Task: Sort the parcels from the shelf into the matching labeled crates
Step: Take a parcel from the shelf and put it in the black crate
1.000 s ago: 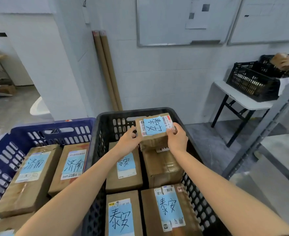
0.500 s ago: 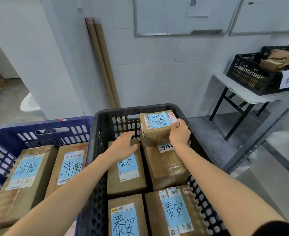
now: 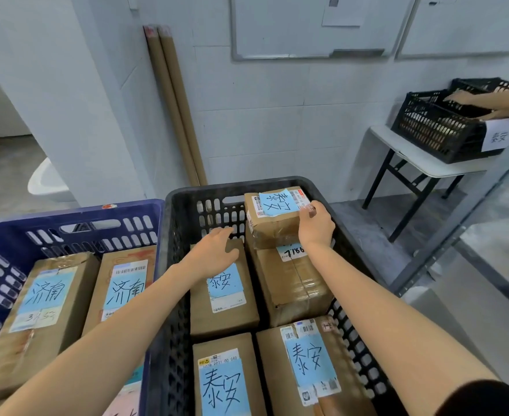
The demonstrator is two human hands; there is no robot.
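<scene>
The right hand (image 3: 316, 228) has its grip closed on the right edge of the top parcel (image 3: 272, 219), fingertips curled over its upper corner. The left hand (image 3: 214, 250) has a released grip, fingers relaxed over the back-left parcel (image 3: 223, 313); whether it touches I cannot tell. Nearest the camera, two front parcels (image 3: 226, 343) with blue handwritten labels lie flat in the black crate (image 3: 205, 187). The top parcel, labelled alike, sits on a lower parcel (image 3: 292, 283) at that crate's back right. Just beside it on the left, a blue crate (image 3: 76, 216) holds parcels with a different label. Beyond, two cardboard tubes (image 3: 172, 106) lean against the white wall. Far right, a table (image 3: 412, 154) carries far crates (image 3: 427, 127) where another person's hands reach in.
</scene>
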